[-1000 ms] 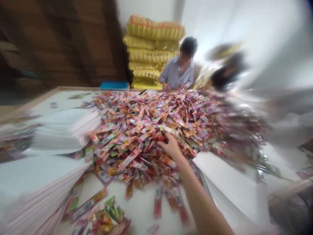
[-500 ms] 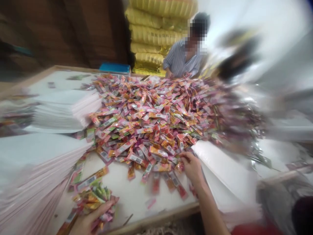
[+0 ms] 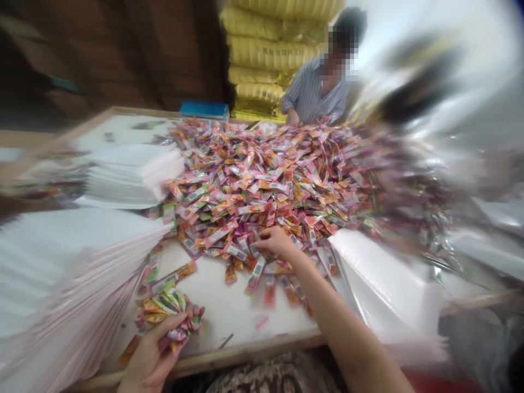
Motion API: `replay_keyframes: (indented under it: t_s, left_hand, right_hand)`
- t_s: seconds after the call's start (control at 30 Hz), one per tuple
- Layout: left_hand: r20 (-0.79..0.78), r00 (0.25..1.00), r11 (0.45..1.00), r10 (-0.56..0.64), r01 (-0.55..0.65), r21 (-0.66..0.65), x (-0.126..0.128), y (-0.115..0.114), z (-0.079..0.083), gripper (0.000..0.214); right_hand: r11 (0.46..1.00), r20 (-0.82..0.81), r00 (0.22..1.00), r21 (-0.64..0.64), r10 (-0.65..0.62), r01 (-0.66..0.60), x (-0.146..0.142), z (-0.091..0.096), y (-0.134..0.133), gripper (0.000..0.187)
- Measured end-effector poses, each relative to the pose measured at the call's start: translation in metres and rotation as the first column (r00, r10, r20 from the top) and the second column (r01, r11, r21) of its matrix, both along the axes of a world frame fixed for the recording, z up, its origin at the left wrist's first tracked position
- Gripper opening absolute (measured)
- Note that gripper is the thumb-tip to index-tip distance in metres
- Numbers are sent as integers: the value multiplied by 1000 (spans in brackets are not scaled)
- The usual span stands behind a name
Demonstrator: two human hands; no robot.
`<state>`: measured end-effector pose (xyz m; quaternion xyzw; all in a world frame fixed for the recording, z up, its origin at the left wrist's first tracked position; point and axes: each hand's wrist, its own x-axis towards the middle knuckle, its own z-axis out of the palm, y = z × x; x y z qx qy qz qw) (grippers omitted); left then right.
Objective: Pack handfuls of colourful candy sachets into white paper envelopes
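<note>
A wide heap of small glossy stick packets (image 3: 245, 185), pink, orange, red and green, covers the middle of the table. My left hand (image 3: 158, 344) is closed around a bunch of these packets (image 3: 167, 308) above the near left part of the table, their ends fanning out over the fingers. Stretched over the near edge of the heap, my right hand (image 3: 276, 242) has its fingers pinched together on a packet, which the fingers partly hide. A few loose packets (image 3: 270, 289) lie just below my right forearm.
Stacks of white padded sleeves (image 3: 102, 262) stand at the left, with another white stack (image 3: 376, 278) at the right. A person in a striped shirt (image 3: 315, 90) works behind the heap, before piled yellow sacks (image 3: 262, 54). A blue box (image 3: 204, 110) sits at the back edge.
My right hand has moved left and farther into the heap. My left hand still holds its bunch. The whole view has shifted slightly.
</note>
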<state>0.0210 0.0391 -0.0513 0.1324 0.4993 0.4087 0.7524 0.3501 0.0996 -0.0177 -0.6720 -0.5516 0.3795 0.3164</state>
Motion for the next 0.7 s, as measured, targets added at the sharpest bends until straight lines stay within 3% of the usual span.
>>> replay_keyframes:
  t_s: [0.07,0.17,0.3,0.43,0.5,0.57,0.6,0.63,0.7]
  left_hand:
    - [68,997,999,27,-30,42,-2,0,0,29]
    - [51,998,999,-39,39,3,-2,1,-2,21]
    - [-3,991,989,-134,133,-58,1,3,-5,19]
    - [17,989,989,-145,145,-22,2,3,-5,23]
    - [-5,992,992,-127,127,-8,2,2,-6,28]
    - [-37,992,993,-117,118,17,2,0,-6,31]
    - [-59,992,993,-115,116,23,2,0,-6,31]
    - [-74,990,992,-118,120,23,2,-1,-6,30]
    - [-72,988,991,-133,135,25,2,-3,-4,26]
  right_hand:
    - [999,-78,996,-16,38,-39,20,6,-11,19]
    - [998,-271,962,-39,36,-48,35,12,-39,29]
    - [992,-663,744,-126,-86,2,29,5,-70,41]
    - [992,-812,573,-121,-115,29,19,5,-78,47]
    - [993,-842,529,-112,-106,21,12,11,-78,40]
    - [994,-803,586,-98,-106,46,3,17,-80,26]
    - [996,-736,671,-69,-91,59,-3,18,-83,19]
    - [998,-620,783,-15,-52,54,-9,18,-88,13]
    - [992,-225,971,110,78,-54,-22,10,-102,13]
